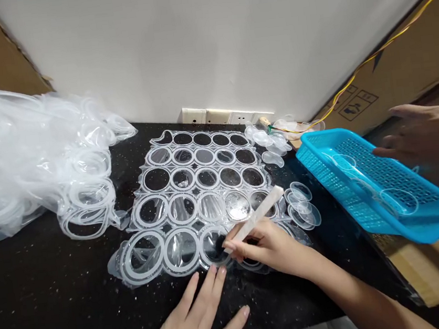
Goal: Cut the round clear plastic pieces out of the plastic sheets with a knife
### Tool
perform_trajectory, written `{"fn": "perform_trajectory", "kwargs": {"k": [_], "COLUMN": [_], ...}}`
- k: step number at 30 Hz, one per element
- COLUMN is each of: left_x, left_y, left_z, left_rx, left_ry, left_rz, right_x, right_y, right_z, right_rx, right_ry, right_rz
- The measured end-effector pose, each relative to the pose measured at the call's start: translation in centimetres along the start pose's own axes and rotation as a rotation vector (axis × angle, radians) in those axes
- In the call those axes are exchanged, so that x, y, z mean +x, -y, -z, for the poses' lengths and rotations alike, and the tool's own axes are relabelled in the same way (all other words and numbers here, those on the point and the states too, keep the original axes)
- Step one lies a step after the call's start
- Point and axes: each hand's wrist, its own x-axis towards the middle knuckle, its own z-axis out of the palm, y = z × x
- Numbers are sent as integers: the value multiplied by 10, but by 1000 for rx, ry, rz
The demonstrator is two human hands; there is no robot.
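A transparent plastic sheet (192,199) of round moulded discs lies flat on a black speckled countertop (61,304). My right hand (264,246) grips a flat white stick (255,216) and presses its lower end against a disc near the sheet's front edge. My left hand (193,318) rests on the countertop with its fingers spread, the fingertips just below the same disc. It holds nothing.
A blue perforated basket (380,183) holding transparent rings sits at the right, under a co-worker's hand (422,136). Loose transparent discs (301,205) lie beside the sheet. A large pile of plastic offcuts (32,154) fills the left. Wall sockets (225,115) and cardboard boxes stand behind.
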Motion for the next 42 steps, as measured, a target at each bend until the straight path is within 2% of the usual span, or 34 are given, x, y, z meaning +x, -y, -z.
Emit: {"fn": "perform_trajectory", "kwargs": {"k": [3, 6, 23, 31, 36, 42], "left_x": [-3, -3, -1, -4, -2, 2], "left_y": [-2, -2, -1, -1, -1, 0], "left_z": [-2, -2, -1, -3, -1, 1], "left_rx": [-9, -13, 7, -9, 2, -2], "left_ry": [-16, -19, -2, -2, -24, -30], "left_rz": [25, 24, -6, -10, 13, 34], "right_x": [-1, -2, -6, -6, -10, -18], "right_y": [1, -1, -1, -2, -3, -6], "right_z": [-3, -6, -9, -9, -12, -20], "right_rx": [-178, -256, -278, -328, -522, -761], "right_ry": [50, 57, 45, 80, 142, 24], "right_rz": [114, 156, 147, 151, 372, 592]}}
